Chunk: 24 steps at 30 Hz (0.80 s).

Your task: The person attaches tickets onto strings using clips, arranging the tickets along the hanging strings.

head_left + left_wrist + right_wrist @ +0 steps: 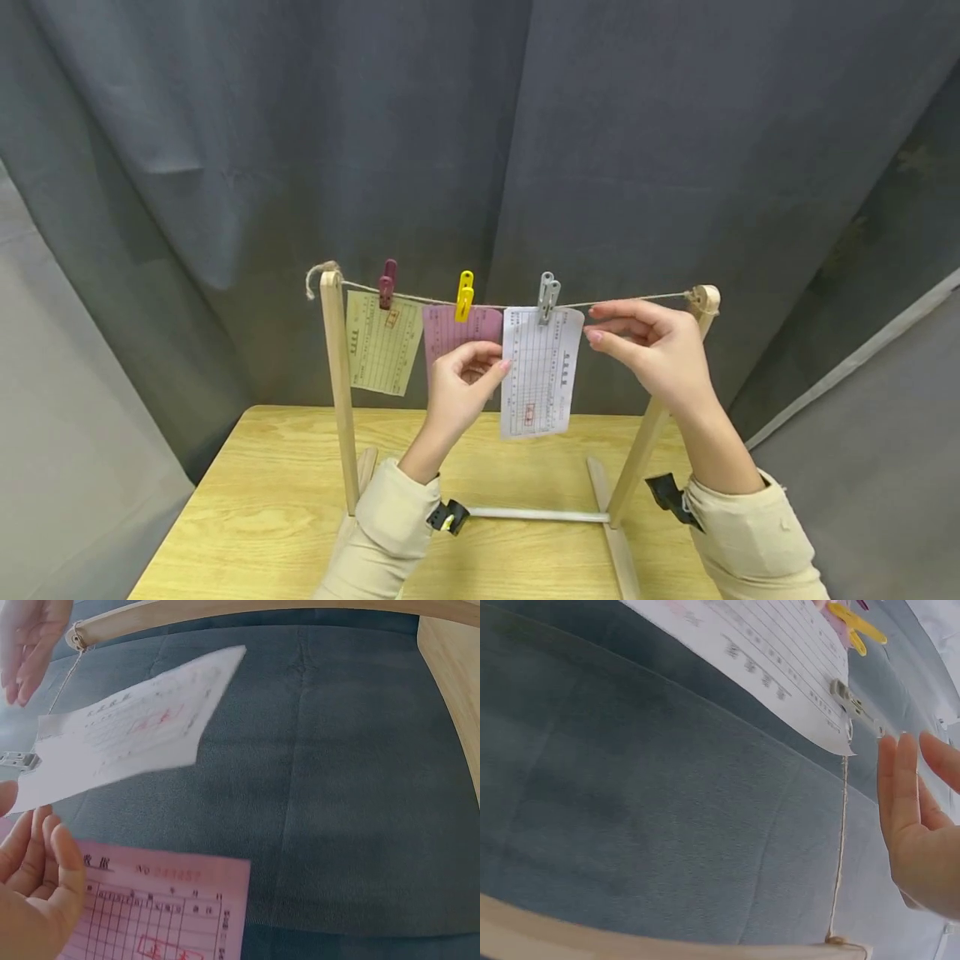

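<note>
A white receipt slip (542, 375) hangs from the string under a grey clip (548, 297). My left hand (459, 385) is at the slip's left edge, pinching it with the thumb in front and the fingertips at the back. In front of the slip's upper right corner is my right hand (660, 350), thumb and fingers apart and holding nothing. The right wrist view shows its fingertips (906, 746) close to the grey clip's handle end. Behind my left hand hangs a pink receipt slip (165, 900), partly covered, under a yellow clip (465, 296).
A yellow-green slip (382, 346) hangs at the left under a maroon clip (387, 283). The string (630, 299) runs between two wooden posts (339, 400) of a frame standing on a wooden table (277, 467). Grey curtains (420, 150) hang behind.
</note>
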### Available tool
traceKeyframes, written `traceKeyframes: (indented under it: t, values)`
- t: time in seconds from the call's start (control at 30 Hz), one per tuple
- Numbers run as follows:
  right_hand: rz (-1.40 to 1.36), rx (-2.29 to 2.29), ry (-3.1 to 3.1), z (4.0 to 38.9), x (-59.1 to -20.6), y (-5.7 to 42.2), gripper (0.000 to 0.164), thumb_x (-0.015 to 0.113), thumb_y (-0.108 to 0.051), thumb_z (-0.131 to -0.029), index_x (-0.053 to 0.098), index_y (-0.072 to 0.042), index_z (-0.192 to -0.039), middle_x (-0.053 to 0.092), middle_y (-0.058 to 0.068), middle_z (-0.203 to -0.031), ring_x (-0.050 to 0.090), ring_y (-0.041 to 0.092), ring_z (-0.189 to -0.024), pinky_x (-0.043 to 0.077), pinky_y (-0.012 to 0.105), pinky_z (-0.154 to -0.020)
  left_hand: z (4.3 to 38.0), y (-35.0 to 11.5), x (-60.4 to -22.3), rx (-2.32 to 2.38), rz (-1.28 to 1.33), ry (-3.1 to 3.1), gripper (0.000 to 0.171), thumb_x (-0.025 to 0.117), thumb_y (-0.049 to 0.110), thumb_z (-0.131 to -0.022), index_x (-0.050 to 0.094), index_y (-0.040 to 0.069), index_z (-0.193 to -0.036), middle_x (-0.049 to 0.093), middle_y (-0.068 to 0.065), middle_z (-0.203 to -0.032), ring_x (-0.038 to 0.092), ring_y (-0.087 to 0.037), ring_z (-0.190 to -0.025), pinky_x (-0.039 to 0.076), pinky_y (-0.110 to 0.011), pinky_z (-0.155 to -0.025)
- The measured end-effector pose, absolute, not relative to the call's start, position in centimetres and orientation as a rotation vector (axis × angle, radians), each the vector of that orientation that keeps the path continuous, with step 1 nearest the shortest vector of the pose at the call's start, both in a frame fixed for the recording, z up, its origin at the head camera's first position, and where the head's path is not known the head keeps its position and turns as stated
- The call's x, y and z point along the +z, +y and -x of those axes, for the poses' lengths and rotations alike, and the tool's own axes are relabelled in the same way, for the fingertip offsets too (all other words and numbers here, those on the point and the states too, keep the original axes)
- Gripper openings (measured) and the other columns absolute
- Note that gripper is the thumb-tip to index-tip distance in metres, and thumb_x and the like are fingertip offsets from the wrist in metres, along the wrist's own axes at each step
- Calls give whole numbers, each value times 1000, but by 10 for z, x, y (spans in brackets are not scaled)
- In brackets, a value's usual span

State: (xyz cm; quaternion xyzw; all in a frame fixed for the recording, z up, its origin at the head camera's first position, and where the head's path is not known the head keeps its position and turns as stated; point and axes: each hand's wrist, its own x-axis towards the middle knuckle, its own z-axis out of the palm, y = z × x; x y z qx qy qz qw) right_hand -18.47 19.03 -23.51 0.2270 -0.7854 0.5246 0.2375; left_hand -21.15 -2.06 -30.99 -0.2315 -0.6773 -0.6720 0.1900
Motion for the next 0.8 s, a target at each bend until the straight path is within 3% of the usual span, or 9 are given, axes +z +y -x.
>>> traceKeyframes:
  t: [0.27, 0.53, 0.8]
  values:
    - [-597, 1466, -2190, 170, -268, 199, 24, 68, 7, -75, 63, 9, -98, 68, -3, -78, 65, 11, -65, 51, 19, -61, 213, -33, -334, -1887, 689, -1902, 21, 64, 1, -82, 62, -6, -101, 65, -17, -91, 61, -23, -80, 51, -27, -68]
    - [-493, 1546, -2241, 161, -298, 219, 24, 68, 5, -77, 63, 7, -100, 68, -1, -78, 65, 14, -67, 52, 22, -62, 198, -49, -340, -1827, 721, -2006, 21, 61, -6, -82, 59, -13, -101, 63, -21, -88, 59, -27, -79, 51, -32, -67]
    - [-419, 1585, -2304, 158, -329, 231, 25, 68, 1, -78, 62, 8, -102, 68, -2, -84, 65, 12, -72, 52, 23, -65, 181, -68, -346, -1782, 724, -2100, 19, 59, -7, -82, 58, -11, -101, 63, -19, -85, 58, -16, -76, 51, -31, -65]
